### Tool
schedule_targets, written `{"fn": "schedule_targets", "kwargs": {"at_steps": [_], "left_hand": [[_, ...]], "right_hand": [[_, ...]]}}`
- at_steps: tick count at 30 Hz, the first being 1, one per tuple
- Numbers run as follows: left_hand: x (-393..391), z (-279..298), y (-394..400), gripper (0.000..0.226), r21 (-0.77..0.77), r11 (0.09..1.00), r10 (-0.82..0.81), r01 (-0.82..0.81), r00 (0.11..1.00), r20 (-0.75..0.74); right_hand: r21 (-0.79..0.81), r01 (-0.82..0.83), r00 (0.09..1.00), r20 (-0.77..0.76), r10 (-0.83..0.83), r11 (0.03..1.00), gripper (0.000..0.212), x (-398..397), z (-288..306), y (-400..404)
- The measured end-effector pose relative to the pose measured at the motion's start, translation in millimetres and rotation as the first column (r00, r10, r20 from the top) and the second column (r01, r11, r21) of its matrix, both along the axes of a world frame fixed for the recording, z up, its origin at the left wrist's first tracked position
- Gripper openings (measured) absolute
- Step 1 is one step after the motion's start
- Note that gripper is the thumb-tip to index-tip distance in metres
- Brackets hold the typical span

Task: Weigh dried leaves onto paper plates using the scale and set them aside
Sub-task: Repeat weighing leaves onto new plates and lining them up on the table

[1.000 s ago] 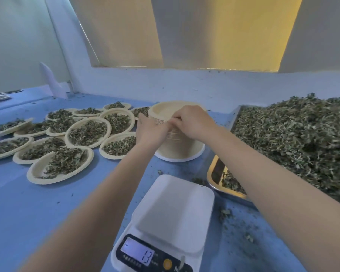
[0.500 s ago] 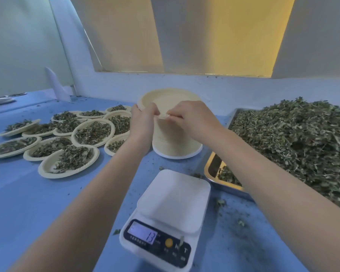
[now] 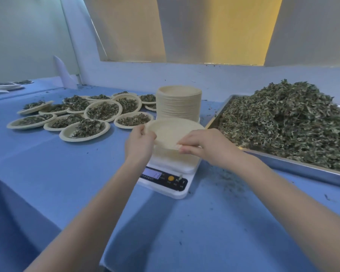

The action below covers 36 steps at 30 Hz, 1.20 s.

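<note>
An empty cream paper plate (image 3: 171, 132) hangs just above the white digital scale (image 3: 169, 173). My left hand (image 3: 139, 142) grips its left rim and my right hand (image 3: 202, 144) pinches its near right rim. Behind it stands a tall stack of empty paper plates (image 3: 178, 103). A steel tray (image 3: 294, 167) heaped with dried green leaves (image 3: 287, 122) lies on the right. Several plates filled with leaves (image 3: 84, 130) are spread on the blue table to the left.
Leaf crumbs are scattered on the blue tablecloth (image 3: 47, 173) right of the scale. A white wall and window ledge run along the back. More plates (image 3: 8, 87) sit at the far left on another surface.
Both hands have lifted one plate off the stack and brought it toward me, down over the scale. The camera view has shifted back and lower.
</note>
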<state>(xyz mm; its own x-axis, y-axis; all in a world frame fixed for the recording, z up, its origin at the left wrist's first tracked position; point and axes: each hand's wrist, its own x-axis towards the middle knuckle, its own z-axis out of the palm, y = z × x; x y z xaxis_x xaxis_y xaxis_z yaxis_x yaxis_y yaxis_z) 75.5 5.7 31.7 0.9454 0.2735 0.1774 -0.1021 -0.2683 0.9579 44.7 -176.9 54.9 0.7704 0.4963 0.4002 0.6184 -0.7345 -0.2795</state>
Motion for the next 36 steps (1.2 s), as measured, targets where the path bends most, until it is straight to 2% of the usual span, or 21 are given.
{"fn": "schedule_targets", "kwargs": {"at_steps": [3, 7, 10, 13, 18, 25, 33, 36], "left_hand": [[-8, -12, 2, 0.047, 0.063, 0.998, 0.009, -0.005, 0.997, -0.075], [-7, -18, 3, 0.031, 0.191, 0.981, 0.012, 0.026, 0.981, -0.194], [-3, -14, 8, 0.053, 0.151, 0.988, 0.004, 0.029, 0.978, -0.210], [2, -7, 14, 0.057, 0.109, 0.994, 0.013, 0.006, 0.985, -0.171], [10, 2, 16, 0.054, 0.123, 0.992, -0.007, 0.022, 0.993, -0.120], [15, -1, 16, 0.046, 0.075, 0.997, -0.028, 0.037, 0.992, -0.124], [13, -7, 22, 0.041, 0.038, 0.999, -0.003, 0.008, 0.990, -0.141], [11, -1, 17, 0.044, 0.047, 0.999, -0.017, 0.022, 0.995, -0.098]], "right_hand": [[-0.027, 0.011, 0.999, -0.046, -0.012, 1.000, 0.026, -8, -12, 0], [-0.181, 0.046, 0.991, -0.116, -0.068, 0.982, 0.032, -10, -20, 2], [-0.032, 0.113, 0.980, -0.162, -0.116, 0.993, 0.039, -13, -13, 3], [0.057, 0.158, 0.980, -0.130, -0.150, 0.986, 0.037, -10, -2, 3], [0.091, 0.133, 0.985, -0.119, -0.122, 0.987, 0.028, -5, 6, 10], [0.111, 0.113, 0.988, -0.119, -0.099, 0.987, 0.022, 2, 1, 15], [0.090, 0.141, 0.983, -0.127, -0.129, 0.986, 0.020, 6, -3, 8], [0.088, 0.142, 0.984, -0.121, -0.131, 0.986, 0.019, 5, -3, 5]]}}
